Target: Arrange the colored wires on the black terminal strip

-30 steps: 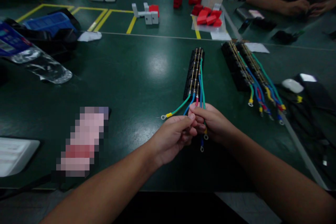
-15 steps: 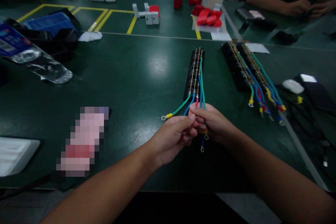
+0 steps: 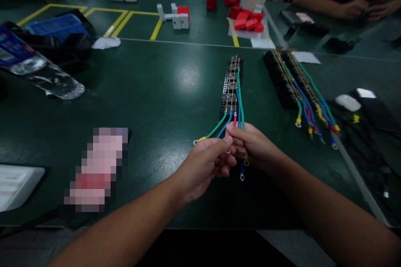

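Note:
A black terminal strip (image 3: 232, 81) with brass-coloured bars lies lengthwise on the green table, wires leaving its near end. My right hand (image 3: 253, 139) is closed in a pinch on the red wire (image 3: 235, 120) just below the strip. My left hand (image 3: 208, 160) pinches at that wire's end, its fingertips touching those of my right hand. A small ring terminal (image 3: 228, 150) peeks out below my left thumb. To the left, a green wire (image 3: 217, 126) and a blue wire (image 3: 223, 128) curve away. Another green wire (image 3: 240, 100) and blue wire pass behind my right fingers, their ring ends showing underneath.
Two similar wired strips (image 3: 283, 79) lie to the right, near a white mouse (image 3: 347, 102) and dark cables. At left are a pixelated phone-shaped object (image 3: 98, 167), a plastic bottle (image 3: 46, 75) and a blue tray (image 3: 54, 27). Red parts (image 3: 246, 21) lie farther back. Another person's hands (image 3: 357, 8) are top right.
The ring terminal under my left thumb shows more clearly now. The strip has turned very slightly, with more of its left side visible. Both hands keep their grip.

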Demonstrator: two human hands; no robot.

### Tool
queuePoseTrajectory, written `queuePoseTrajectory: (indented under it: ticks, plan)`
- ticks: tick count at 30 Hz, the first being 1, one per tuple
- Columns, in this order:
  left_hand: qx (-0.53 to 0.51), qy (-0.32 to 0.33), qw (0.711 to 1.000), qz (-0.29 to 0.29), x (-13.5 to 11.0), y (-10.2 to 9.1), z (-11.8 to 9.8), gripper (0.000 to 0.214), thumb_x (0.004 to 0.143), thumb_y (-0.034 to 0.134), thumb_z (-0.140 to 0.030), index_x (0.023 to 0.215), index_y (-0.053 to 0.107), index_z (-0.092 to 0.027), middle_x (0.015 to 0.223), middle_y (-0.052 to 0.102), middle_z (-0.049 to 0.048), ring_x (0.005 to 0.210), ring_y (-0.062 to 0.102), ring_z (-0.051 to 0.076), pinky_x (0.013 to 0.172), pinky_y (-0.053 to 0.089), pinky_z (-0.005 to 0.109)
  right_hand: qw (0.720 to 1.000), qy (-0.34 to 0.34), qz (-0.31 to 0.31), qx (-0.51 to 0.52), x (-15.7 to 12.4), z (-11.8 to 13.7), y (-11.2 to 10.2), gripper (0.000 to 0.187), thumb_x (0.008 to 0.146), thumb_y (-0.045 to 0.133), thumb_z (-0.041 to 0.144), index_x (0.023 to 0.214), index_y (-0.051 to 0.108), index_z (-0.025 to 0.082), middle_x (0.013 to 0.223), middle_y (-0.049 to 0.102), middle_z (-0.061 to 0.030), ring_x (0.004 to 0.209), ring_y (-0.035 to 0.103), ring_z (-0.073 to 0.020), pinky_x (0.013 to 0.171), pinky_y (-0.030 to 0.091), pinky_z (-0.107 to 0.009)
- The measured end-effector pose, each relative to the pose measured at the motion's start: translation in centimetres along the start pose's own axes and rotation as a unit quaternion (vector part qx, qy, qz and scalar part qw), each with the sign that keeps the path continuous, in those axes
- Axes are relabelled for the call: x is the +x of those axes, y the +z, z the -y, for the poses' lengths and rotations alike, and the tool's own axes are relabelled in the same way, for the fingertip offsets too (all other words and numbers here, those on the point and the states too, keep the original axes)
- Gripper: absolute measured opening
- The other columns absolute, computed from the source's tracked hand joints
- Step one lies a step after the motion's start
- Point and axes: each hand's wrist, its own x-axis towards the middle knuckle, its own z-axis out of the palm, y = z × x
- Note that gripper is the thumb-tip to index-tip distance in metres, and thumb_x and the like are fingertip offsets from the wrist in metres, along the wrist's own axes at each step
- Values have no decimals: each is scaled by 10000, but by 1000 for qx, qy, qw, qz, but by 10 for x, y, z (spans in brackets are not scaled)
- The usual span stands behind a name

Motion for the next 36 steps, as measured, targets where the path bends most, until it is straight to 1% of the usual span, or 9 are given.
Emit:
queuePoseTrajectory:
  ticks: [5, 8, 12, 14, 20, 26, 30, 34, 36]
  plan:
    - [25, 2, 1000, -8, -1, 0, -1, 248, 862, 594, -386, 797, 600, -147, 617, 595, -14, 453, 509, 47, 440, 326, 166, 1000, -2, -2, 4, 0, 1, 0, 379, 864, 601, 356, 572, 457, 162, 438, 461, 39, 352, 321, -37, 340, 247, -138]
    - [2, -5, 1000, -1, 0, 0, -1, 232, 872, 576, -351, 778, 594, -140, 587, 570, -17, 444, 494, 43, 431, 307, 160, 1000, 0, -4, 5, -1, 1, 1, 385, 863, 601, 361, 563, 461, 165, 419, 446, 40, 350, 317, -42, 338, 248, -140]
    - [-47, -19, 998, 29, 2, -2, -1, 221, 883, 569, -317, 780, 601, -125, 585, 550, -17, 449, 469, 32, 426, 295, 141, 1000, 0, -1, 8, 0, 2, 0, 386, 864, 605, 372, 567, 475, 162, 414, 422, 46, 357, 315, -43, 345, 258, -141]
    - [-52, -21, 998, 37, 2, -2, -1, 214, 890, 559, -309, 794, 605, -123, 591, 550, -17, 457, 471, 32, 431, 305, 138, 1000, -1, -5, 9, 0, 2, 0, 369, 863, 609, 373, 585, 491, 161, 419, 412, 52, 357, 311, -44, 340, 254, -142]
    - [18, 3, 1000, -12, -2, 1, -2, 202, 866, 583, -329, 797, 593, -139, 633, 571, -19, 497, 509, 45, 488, 380, 161, 999, -3, -34, 5, -1, 0, 1, 274, 842, 640, 363, 682, 561, 156, 458, 373, 80, 365, 322, -40, 343, 265, -139]
    - [51, 7, 998, -22, -1, 2, -1, 208, 876, 557, -338, 793, 576, -149, 606, 565, -27, 470, 504, 52, 472, 365, 175, 1000, -11, -27, 7, 1, 0, -1, 291, 859, 619, 383, 684, 569, 155, 467, 382, 77, 370, 326, -38, 357, 280, -143]
    - [39, 9, 999, -4, 2, 0, 0, 222, 914, 501, -326, 809, 576, -145, 607, 559, -24, 459, 494, 45, 453, 342, 164, 1000, -13, -15, 8, 1, 0, -2, 301, 874, 605, 375, 678, 574, 148, 467, 385, 72, 377, 339, -38, 366, 287, -142]
    - [4, 4, 1000, 22, 2, -3, 2, 225, 920, 499, -315, 808, 580, -139, 608, 554, -22, 461, 485, 37, 441, 326, 149, 1000, -11, -10, 13, 1, 0, -2, 325, 874, 603, 379, 654, 552, 146, 457, 401, 65, 366, 323, -36, 353, 277, -140]
    - [2, 3, 1000, 22, 2, -3, 1, 224, 918, 504, -313, 810, 588, -135, 605, 552, -22, 464, 483, 35, 440, 328, 145, 1000, -8, -11, 10, 0, 0, -2, 334, 871, 606, 382, 642, 541, 147, 452, 406, 63, 364, 321, -36, 348, 273, -138]
